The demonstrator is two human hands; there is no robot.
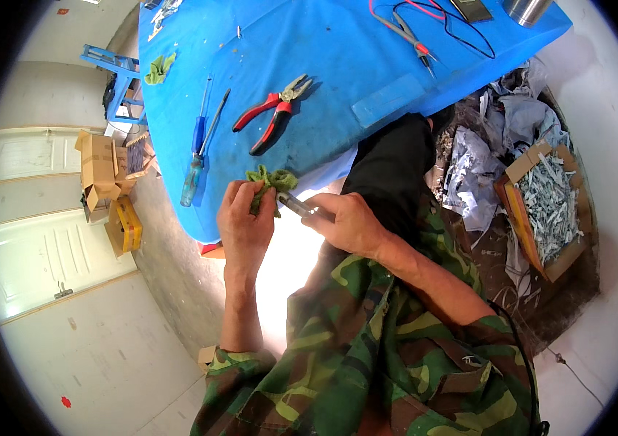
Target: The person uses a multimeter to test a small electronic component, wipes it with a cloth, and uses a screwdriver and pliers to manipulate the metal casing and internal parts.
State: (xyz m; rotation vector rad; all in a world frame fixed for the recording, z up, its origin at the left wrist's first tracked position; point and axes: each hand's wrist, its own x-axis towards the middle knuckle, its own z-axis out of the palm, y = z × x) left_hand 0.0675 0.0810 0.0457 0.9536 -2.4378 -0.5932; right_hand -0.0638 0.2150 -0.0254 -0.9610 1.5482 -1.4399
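Observation:
My left hand (245,221) is closed on a crumpled green cloth (274,179), just off the near edge of the blue-covered table (309,138). In my right hand (356,225) is a short, narrow grey piece that looks like metal (295,204); its far end meets the cloth, and my fingers cover the rest. Beyond my hands, red-and-black combination pliers (273,112) lie with their jaws pointing away. Two screwdrivers with blue handles, one darker (198,134) and one see-through (192,182), lie side by side to the left of the pliers.
A second green cloth (159,68) lies at the table's left edge. Test leads (422,51) and a metal cup (526,10) are at the far right. On the right, an open carton (523,218) holds many thin grey pieces, beside crumpled plastic bags (469,171). Cardboard boxes (98,163) stand left.

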